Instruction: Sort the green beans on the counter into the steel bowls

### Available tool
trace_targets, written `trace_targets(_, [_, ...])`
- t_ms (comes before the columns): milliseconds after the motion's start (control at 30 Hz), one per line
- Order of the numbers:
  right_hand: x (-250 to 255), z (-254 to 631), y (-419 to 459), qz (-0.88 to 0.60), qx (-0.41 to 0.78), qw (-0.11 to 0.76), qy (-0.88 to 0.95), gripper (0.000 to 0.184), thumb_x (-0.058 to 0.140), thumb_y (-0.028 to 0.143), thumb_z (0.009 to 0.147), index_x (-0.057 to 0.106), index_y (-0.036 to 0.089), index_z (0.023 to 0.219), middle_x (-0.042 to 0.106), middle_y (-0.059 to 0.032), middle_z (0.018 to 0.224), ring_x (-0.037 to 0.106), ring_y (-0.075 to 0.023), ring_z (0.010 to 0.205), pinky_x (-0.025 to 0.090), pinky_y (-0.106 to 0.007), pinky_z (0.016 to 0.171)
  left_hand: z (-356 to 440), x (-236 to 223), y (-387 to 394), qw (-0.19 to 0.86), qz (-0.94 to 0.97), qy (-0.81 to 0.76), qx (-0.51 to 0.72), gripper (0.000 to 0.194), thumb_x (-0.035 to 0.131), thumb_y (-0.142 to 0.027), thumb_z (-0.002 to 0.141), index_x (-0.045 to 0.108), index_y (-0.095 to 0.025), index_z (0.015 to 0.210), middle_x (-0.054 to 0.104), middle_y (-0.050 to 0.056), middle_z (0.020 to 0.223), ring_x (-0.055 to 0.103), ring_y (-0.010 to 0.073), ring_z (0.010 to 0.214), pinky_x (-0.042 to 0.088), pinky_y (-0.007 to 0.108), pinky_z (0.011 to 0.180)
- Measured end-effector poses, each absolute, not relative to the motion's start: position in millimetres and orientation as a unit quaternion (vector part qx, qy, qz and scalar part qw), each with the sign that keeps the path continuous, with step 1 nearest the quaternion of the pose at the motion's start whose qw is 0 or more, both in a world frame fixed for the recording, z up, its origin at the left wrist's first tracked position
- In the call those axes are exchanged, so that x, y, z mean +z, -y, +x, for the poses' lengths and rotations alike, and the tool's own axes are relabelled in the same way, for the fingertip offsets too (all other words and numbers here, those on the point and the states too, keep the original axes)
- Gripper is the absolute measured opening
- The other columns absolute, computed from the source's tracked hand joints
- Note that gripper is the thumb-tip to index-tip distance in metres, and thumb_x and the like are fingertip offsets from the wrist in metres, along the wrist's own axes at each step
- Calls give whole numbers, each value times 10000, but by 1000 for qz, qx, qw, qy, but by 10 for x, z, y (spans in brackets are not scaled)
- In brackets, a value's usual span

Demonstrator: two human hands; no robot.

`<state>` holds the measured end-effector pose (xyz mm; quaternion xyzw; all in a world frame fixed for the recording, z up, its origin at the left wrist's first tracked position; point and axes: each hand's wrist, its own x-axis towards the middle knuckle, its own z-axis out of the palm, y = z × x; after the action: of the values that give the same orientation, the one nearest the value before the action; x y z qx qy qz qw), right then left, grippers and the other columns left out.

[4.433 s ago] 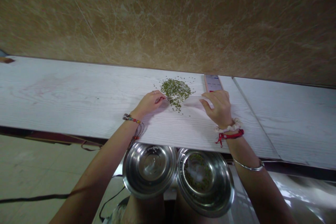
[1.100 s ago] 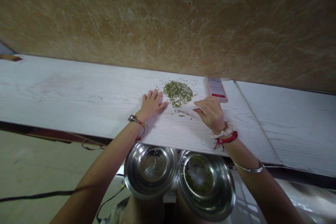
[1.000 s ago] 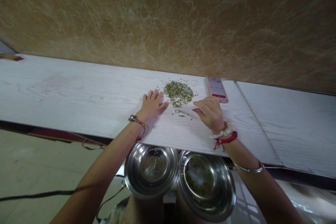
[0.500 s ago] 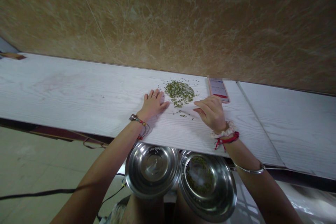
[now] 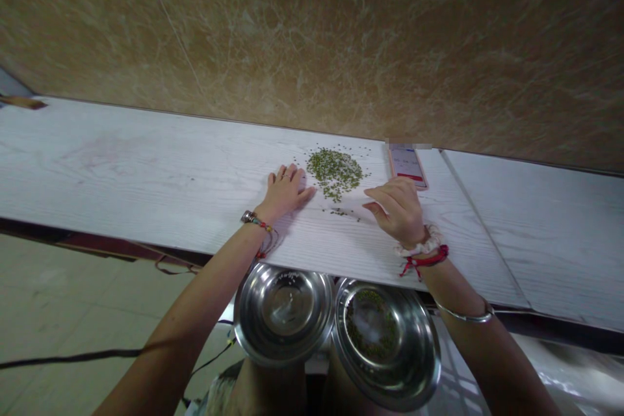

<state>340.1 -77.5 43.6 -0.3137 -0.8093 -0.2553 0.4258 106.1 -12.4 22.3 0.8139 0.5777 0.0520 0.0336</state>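
A loose pile of small green beans, which look like mung beans, lies on the white wood-grain table. My left hand rests flat and open just left of the pile, fingers spread. To the right of the pile, my right hand has thumb and fingers curled in a pinch. A faint pale streak reaches from its fingertips toward the beans; what it is I cannot make out. A few stray beans lie between the hands, on the near side of the pile.
Two steel bowls sit on my lap below the table edge: the left bowl holds a few pale grains, the right bowl green beans. A phone lies behind my right hand. A marbled wall rises behind the table.
My right hand has shifted slightly to the right, away from the beans. A few stray beans near the pile's near edge sit slightly differently. My left hand stays in place.
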Motion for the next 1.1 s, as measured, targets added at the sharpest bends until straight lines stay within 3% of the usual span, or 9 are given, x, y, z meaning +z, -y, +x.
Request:
trace_targets(400, [420, 3417, 782, -309, -226, 421, 823, 110, 538, 291, 867, 612, 225, 914, 661, -6, 726, 560, -154, 712, 405, -329, 719, 1065, 222, 112, 42, 811, -581, 53, 553, 322, -499, 906, 383, -171, 1346, 313, 136, 1479, 249, 329, 1356, 238, 510, 1052])
trace_targets(1100, [452, 3491, 781, -338, -273, 433, 790, 109, 539, 281, 861, 613, 202, 861, 664, -21, 696, 570, -161, 677, 428, -322, 692, 1066, 245, 138, 36, 813, -579, 58, 527, 337, -504, 900, 410, -184, 1312, 353, 123, 1450, 272, 316, 1335, 247, 482, 1042])
